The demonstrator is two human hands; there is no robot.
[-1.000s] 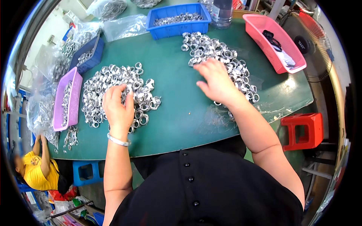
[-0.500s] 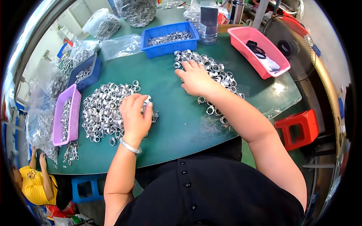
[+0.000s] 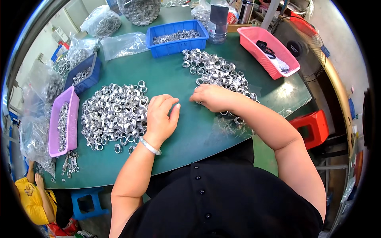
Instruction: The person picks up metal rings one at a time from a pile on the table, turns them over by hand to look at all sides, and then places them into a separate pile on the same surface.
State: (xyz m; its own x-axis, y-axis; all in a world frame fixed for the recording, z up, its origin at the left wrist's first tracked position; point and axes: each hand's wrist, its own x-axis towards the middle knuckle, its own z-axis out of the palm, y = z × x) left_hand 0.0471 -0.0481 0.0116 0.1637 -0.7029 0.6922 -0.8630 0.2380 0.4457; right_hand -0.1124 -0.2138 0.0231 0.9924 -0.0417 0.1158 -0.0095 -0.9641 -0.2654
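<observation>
Glossy grey metal rings (image 3: 118, 148) form a rounded left heap (image 3: 113, 113) and a slanting right heap (image 3: 218, 69) on my smooth green table (image 3: 168, 77). My left hand (image 3: 160, 119) is at the left heap's edge, fingers bent, thumb apart. My right hand (image 3: 212, 98), fingers bunched, covers part of the right heap; whether it pinches a ring I cannot tell. The upper border cuts off a bulging clear bag (image 3: 139, 14); the red stool (image 3: 317, 129) is partly hidden by the tabletop.
</observation>
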